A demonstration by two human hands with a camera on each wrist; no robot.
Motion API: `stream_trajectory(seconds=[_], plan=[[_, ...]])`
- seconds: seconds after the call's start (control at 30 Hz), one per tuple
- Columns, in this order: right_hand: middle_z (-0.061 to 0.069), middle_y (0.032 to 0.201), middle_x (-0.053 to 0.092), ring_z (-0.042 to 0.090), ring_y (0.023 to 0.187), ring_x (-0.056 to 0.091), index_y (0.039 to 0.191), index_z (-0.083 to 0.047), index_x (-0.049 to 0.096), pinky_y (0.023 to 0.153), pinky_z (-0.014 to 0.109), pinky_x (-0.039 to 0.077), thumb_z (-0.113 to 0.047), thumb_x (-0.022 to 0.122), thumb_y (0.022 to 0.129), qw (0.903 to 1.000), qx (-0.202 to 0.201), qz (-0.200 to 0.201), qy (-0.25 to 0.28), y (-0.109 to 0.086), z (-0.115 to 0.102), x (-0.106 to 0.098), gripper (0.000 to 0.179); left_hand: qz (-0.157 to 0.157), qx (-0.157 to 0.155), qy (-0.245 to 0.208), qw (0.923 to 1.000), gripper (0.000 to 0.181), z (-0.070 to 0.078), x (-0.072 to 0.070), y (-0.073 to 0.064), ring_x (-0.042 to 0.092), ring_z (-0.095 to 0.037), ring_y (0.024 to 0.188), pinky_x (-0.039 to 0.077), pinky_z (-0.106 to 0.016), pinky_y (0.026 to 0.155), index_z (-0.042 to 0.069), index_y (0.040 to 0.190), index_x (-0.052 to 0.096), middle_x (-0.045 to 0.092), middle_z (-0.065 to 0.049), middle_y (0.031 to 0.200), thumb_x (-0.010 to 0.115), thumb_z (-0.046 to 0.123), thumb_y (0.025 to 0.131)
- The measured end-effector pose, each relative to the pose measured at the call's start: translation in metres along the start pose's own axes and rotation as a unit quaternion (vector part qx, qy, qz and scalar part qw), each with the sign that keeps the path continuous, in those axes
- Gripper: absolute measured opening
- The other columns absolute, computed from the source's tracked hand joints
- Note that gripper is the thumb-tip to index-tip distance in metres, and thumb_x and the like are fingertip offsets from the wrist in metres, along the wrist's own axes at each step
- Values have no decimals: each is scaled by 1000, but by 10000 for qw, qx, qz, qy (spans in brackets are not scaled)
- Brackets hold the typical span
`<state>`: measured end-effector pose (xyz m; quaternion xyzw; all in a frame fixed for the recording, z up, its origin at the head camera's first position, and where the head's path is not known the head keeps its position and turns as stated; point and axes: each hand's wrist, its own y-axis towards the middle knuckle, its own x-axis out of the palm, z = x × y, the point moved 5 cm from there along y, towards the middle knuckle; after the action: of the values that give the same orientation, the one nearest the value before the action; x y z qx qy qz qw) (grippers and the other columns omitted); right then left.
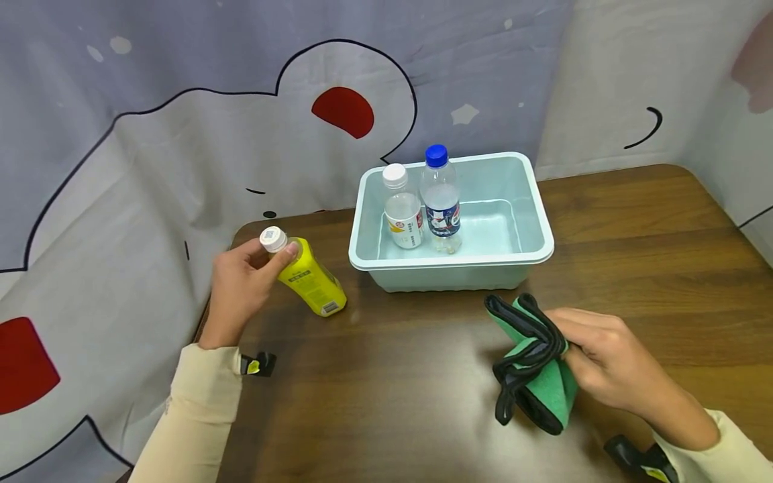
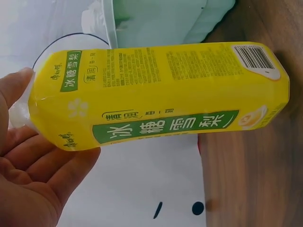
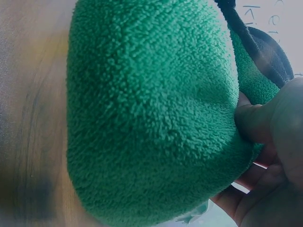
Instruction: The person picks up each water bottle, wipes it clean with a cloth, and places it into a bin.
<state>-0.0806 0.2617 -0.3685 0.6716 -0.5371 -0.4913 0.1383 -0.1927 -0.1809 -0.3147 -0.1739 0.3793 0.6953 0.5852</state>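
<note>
My left hand (image 1: 244, 278) grips a yellow drink bottle (image 1: 314, 282) near its neck, just under the white cap (image 1: 274, 239). The bottle leans, its base low over the table left of the basin. In the left wrist view the bottle's (image 2: 161, 94) green label strips and barcode show, with the thumb and fingers at its neck end. My right hand (image 1: 616, 359) pinches a folded green cloth (image 1: 552, 392) with black edging, held over the table in front of the basin. The right wrist view is mostly filled by the cloth's (image 3: 151, 113) fuzzy face, the fingers (image 3: 258, 120) at its edge.
A pale green plastic basin (image 1: 447, 276) stands at the back of the wooden table (image 1: 386, 389). Inside it are a white-capped clear bottle (image 1: 402, 211) and a blue-capped Pepsi bottle (image 1: 441, 201), both upright. A patterned curtain (image 1: 181, 154) hangs behind the table and along its left side.
</note>
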Motion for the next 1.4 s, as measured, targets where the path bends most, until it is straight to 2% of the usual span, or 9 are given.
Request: stream_trajectory(seconds=[0.2, 0.37, 0.47, 0.7, 0.8, 1.4], plan=[[10, 106, 78, -4, 119, 65, 106, -1, 78, 105, 10, 48, 24, 53, 67, 10000, -1, 76, -37, -2, -1, -1, 53, 3, 168, -23, 9999, 33, 6, 4, -7, 66, 7, 78, 50, -11, 66, 7, 109, 80, 81, -13, 103, 78, 36, 95], [11, 104, 78, -4, 119, 65, 105, 1, 78, 105, 10, 48, 26, 53, 63, 9999, -14, 149, -48, -3, -1, -2, 55, -21, 317, 30, 9995, 28, 12, 8, -13, 62, -3, 71, 47, -13, 60, 6, 106, 80, 81, -13, 96, 80, 31, 94], [11, 103, 78, -5, 119, 65, 104, 1, 78, 105, 9, 48, 26, 53, 63, 9999, -16, 155, -62, -3, -1, -2, 54, -59, 392, -25, 9992, 28, 16, 10, -15, 62, -4, 71, 47, -12, 60, 5, 108, 80, 81, -14, 97, 81, 29, 93], [10, 105, 78, -5, 121, 64, 105, 2, 78, 106, 10, 47, 26, 53, 64, 9999, -21, 143, -78, -3, -3, -4, 54, -271, 592, -469, 9968, 28, 27, 17, -20, 67, 8, 80, 54, -8, 70, 6, 114, 80, 81, -12, 108, 82, 22, 92], [10, 105, 78, -4, 120, 65, 105, 1, 78, 106, 10, 48, 25, 53, 64, 9999, -36, 139, -86, -2, -3, -4, 54, -332, 693, -554, 9955, 27, 32, 20, -23, 68, 6, 77, 55, -9, 68, 6, 113, 80, 81, -12, 107, 83, 20, 91], [13, 102, 78, -4, 118, 65, 104, -1, 78, 104, 9, 48, 21, 55, 70, 9997, -60, 217, -121, 6, -8, -4, 47, -950, 960, -1000, 9858, 27, 61, 51, -36, 75, -7, 92, 63, -20, 79, 8, 112, 81, 81, -6, 109, 86, 17, 87]])
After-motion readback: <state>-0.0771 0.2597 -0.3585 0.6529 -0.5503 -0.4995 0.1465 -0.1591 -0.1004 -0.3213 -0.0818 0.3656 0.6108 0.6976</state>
